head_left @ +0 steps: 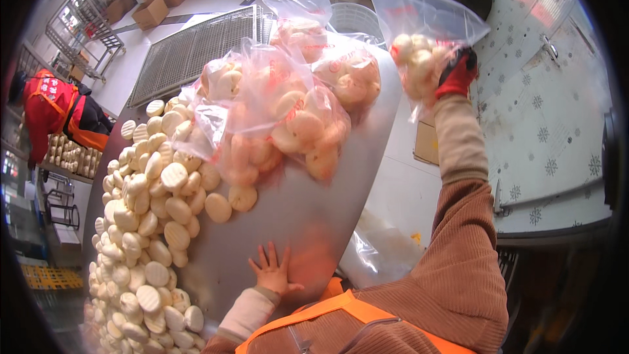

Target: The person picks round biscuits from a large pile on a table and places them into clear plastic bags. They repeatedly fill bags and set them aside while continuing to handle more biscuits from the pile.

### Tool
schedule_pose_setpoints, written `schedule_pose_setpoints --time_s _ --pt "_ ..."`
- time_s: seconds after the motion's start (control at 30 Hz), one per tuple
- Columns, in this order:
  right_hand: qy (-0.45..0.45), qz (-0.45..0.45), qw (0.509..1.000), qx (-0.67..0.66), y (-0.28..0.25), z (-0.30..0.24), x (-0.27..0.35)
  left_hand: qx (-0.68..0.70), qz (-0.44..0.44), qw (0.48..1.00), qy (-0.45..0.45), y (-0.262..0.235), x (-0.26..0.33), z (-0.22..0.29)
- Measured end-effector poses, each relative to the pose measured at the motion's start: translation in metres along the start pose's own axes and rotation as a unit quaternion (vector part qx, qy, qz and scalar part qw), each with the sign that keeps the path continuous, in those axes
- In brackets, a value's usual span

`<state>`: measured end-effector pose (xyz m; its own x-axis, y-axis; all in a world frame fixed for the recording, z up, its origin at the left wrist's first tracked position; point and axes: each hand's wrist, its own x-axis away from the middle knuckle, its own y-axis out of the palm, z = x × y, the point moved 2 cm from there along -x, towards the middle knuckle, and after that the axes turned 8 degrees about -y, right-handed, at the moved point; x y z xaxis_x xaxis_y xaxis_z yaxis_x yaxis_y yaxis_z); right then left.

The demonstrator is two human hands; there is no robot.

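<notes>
My right hand, in a red and black glove, grips a clear plastic bag of round pale buns. It lifts the bag off to the right, past the table's edge. Bare and with fingers spread, my left hand lies flat on the metal table. A large heap of flat, round pale buns covers the table's left side; some have grill-like ridges. Several more filled clear bags with red print crowd the far part of the table, beside the heap.
Wire mesh racks and a pale plastic basket stand beyond the table. At the left a co-worker in red bends over trays of buns. A cardboard box sits on the floor at right, near a white door.
</notes>
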<state>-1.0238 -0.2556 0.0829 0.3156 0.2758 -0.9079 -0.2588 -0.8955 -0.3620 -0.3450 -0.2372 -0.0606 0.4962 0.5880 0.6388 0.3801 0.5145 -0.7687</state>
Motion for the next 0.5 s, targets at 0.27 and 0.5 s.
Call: schedule_pose_setpoints --time_s 0.27,0.5 --pt "0.123 0.046 0.869 -0.476 0.12 -0.053 -0.058 0.04 -0.036 0.999 0.01 0.02 -0.006 -0.011" --pt "0.241 -0.206 0.897 -0.307 0.203 -0.053 0.036 0.007 0.001 1.0 0.006 0.039 -0.006 -0.012"
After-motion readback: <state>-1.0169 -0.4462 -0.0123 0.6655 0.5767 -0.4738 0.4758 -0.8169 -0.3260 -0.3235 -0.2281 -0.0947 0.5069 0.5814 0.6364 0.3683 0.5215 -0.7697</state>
